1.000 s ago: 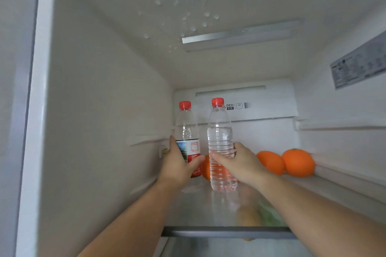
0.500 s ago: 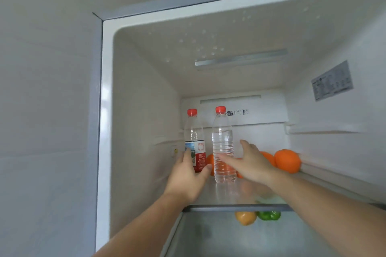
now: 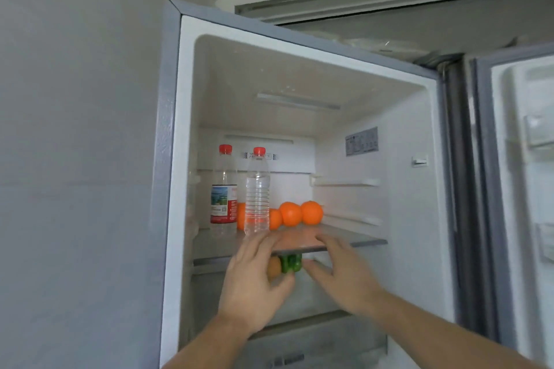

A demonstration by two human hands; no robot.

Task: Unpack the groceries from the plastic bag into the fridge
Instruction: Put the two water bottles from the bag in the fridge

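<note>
While both hands (image 3: 254,281) (image 3: 341,275) hover spread and empty, two bottles (image 3: 257,192) and four oranges (image 3: 311,213) share one glass shelf (image 3: 353,238).

Two bottles (image 3: 239,192) and oranges (image 3: 295,213) left, shelf's (image 3: 364,238) right side free

Two bottles (image 3: 239,192) stand on the upper shelf (image 3: 353,238) at left; oranges (image 3: 299,213) lie behind and right; a pepper (image 3: 290,262) lies below.
</note>
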